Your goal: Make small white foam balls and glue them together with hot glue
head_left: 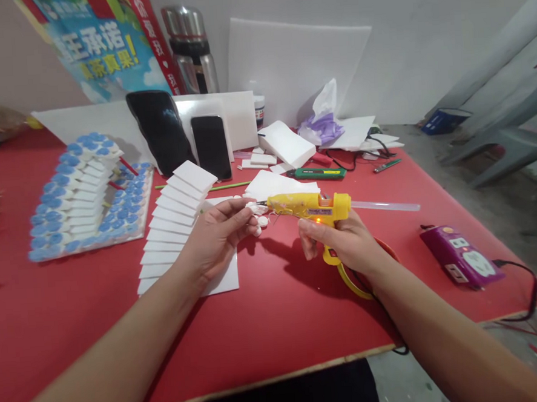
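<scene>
My right hand (350,238) grips a yellow hot glue gun (291,205), its orange light lit and a clear glue stick (387,205) poking out of the back. Between the fingertips of my left hand (220,234) is a small white piece (254,208), right at the gun's nozzle. Small round white pieces (262,222) show just below it, partly behind my fingers. Under my left wrist lies a stepped fan of white foam-board strips (165,234) on a white base board (225,279). Farther left stands a similar white staircase edged with blue-topped pieces (86,194).
Two phones (159,132) lean against white board at the back of the red table (267,328). A green utility knife (319,173) and foam-board offcuts (287,144) lie beyond the gun. A yellow tape roll (353,284) sits under my right wrist; a purple power strip (463,256) stands right.
</scene>
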`<state>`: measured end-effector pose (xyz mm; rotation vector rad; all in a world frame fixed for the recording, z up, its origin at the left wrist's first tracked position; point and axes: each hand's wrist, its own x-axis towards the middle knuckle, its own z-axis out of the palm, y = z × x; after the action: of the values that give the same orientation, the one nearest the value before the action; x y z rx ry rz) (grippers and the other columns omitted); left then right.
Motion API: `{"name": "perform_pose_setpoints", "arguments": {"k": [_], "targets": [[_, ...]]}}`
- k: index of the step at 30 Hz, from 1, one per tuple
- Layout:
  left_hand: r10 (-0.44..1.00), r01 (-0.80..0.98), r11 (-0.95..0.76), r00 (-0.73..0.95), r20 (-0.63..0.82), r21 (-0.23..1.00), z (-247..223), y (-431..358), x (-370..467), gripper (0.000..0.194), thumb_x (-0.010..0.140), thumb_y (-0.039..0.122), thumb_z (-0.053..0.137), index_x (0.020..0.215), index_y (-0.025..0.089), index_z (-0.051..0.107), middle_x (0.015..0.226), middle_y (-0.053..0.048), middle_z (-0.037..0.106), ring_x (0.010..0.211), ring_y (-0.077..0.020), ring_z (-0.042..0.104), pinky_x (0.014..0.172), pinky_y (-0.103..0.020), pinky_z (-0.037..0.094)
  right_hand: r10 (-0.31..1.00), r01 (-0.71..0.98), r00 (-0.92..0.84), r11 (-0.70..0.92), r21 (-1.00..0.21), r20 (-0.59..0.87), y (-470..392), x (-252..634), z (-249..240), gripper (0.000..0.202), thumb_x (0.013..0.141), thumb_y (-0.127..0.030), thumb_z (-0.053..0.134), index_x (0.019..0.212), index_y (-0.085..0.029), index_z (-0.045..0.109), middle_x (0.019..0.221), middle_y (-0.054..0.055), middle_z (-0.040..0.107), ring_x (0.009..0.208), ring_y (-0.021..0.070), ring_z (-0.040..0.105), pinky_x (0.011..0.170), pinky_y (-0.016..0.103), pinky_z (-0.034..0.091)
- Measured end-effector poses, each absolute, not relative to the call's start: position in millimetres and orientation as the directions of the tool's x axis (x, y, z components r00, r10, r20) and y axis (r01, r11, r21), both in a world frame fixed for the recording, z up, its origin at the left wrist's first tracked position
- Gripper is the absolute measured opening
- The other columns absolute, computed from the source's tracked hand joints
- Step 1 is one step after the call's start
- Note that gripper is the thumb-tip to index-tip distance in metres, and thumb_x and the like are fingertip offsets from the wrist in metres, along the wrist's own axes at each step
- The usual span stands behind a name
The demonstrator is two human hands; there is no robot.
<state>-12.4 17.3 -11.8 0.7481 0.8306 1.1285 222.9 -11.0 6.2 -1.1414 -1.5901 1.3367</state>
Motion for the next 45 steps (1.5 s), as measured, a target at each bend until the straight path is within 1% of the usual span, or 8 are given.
{"name": "perform_pose_setpoints", "arguments": {"k": [4, 9, 17, 22, 27, 32, 36, 45], "targets": [[0.961, -0.476, 0.259, 0.211, -0.176, 0.84, -11.5, 17.0, -12.7, 0.032, 0.076, 0.021, 0.094, 0.102, 0.009, 0.079, 0.077, -0.004, 0.071, 0.07, -0.0136, 0.068, 0.069, -0.026, 0.059, 0.952, 0.19, -0.305, 0.064, -0.98, 0.003, -10.6, 222.7, 5.6, 0.049, 0.096, -0.057, 0.069, 0.063, -0.021, 0.066, 0.055, 0.002, 0.066, 0.053, 0.0152, 0.063, 0.057, 0.03, 0.051], [0.958, -0.469, 0.27, 0.22, -0.185, 0.841, -11.2, 16.6, -13.1, 0.034, 0.075, 0.022, 0.095, 0.101, 0.008, 0.079, 0.076, -0.006, 0.072, 0.07, -0.0139, 0.068, 0.069, -0.025, 0.058, 0.947, 0.207, -0.322, 0.062, -0.976, -0.008, -11.0, 222.5, 5.1, 0.052, 0.096, -0.058, 0.068, 0.06, -0.02, 0.064, 0.053, 0.002, 0.064, 0.052, 0.0145, 0.061, 0.055, 0.029, 0.048], [0.959, -0.463, 0.264, 0.222, -0.178, 0.846, -13.0, 16.7, -13.8, 0.034, 0.076, 0.021, 0.094, 0.104, 0.008, 0.079, 0.079, -0.006, 0.072, 0.072, -0.0132, 0.066, 0.07, -0.024, 0.059, 0.949, 0.242, -0.314, 0.061, -0.968, -0.019, -11.7, 223.1, 2.7, 0.055, 0.097, -0.06, 0.068, 0.059, -0.021, 0.063, 0.052, 0.002, 0.063, 0.052, 0.0145, 0.06, 0.056, 0.03, 0.048], [0.958, -0.452, 0.261, 0.232, -0.17, 0.853, -13.9, 17.3, -13.3, 0.032, 0.076, 0.021, 0.094, 0.102, 0.009, 0.079, 0.08, -0.007, 0.074, 0.074, -0.0146, 0.069, 0.072, -0.025, 0.059, 0.951, 0.223, -0.308, 0.059, -0.973, -0.013, -11.2, 223.3, 1.8, 0.054, 0.096, -0.06, 0.069, 0.059, -0.021, 0.063, 0.051, 0.001, 0.061, 0.05, 0.0144, 0.059, 0.055, 0.03, 0.047], [0.959, -0.463, 0.257, 0.233, -0.164, 0.848, -11.0, 16.5, -12.8, 0.029, 0.077, 0.02, 0.093, 0.101, 0.009, 0.079, 0.079, -0.006, 0.073, 0.071, -0.0128, 0.068, 0.069, -0.023, 0.059, 0.954, 0.24, -0.3, 0.068, -0.968, -0.008, -11.4, 223.0, 2.2, 0.056, 0.097, -0.06, 0.068, 0.057, -0.021, 0.062, 0.05, 0.001, 0.06, 0.049, 0.014, 0.058, 0.055, 0.03, 0.047], [0.957, -0.467, 0.266, 0.23, -0.175, 0.843, -9.9, 17.0, -13.4, 0.031, 0.076, 0.02, 0.095, 0.1, 0.009, 0.079, 0.08, -0.008, 0.075, 0.072, -0.0149, 0.07, 0.069, -0.025, 0.06, 0.952, 0.24, -0.305, 0.075, -0.968, -0.001, -11.2, 223.0, 2.3, 0.056, 0.097, -0.059, 0.069, 0.056, -0.021, 0.061, 0.049, 0.0, 0.06, 0.049, 0.0132, 0.058, 0.055, 0.03, 0.046], [0.959, -0.481, 0.264, 0.219, -0.177, 0.836, -9.8, 17.8, -13.6, 0.032, 0.073, 0.02, 0.096, 0.099, 0.009, 0.08, 0.077, -0.007, 0.074, 0.07, -0.015, 0.07, 0.067, -0.024, 0.06, 0.952, 0.238, -0.306, 0.071, -0.969, -0.006, -11.4, 223.2, 2.1, 0.054, 0.097, -0.059, 0.069, 0.059, -0.021, 0.063, 0.05, 0.0, 0.06, 0.049, 0.013, 0.058, 0.054, 0.029, 0.045], [0.958, -0.462, 0.262, 0.229, -0.172, 0.847, -10.9, 16.9, -12.8, 0.03, 0.075, 0.021, 0.095, 0.099, 0.011, 0.08, 0.079, -0.006, 0.073, 0.072, -0.0127, 0.067, 0.068, -0.023, 0.059, 0.948, 0.243, -0.317, 0.091, -0.966, 0.01, -12.6, 222.7, 3.0, 0.055, 0.098, -0.058, 0.068, 0.058, -0.021, 0.062, 0.049, 0.0, 0.06, 0.048, 0.013, 0.057, 0.054, 0.029, 0.045]]}}
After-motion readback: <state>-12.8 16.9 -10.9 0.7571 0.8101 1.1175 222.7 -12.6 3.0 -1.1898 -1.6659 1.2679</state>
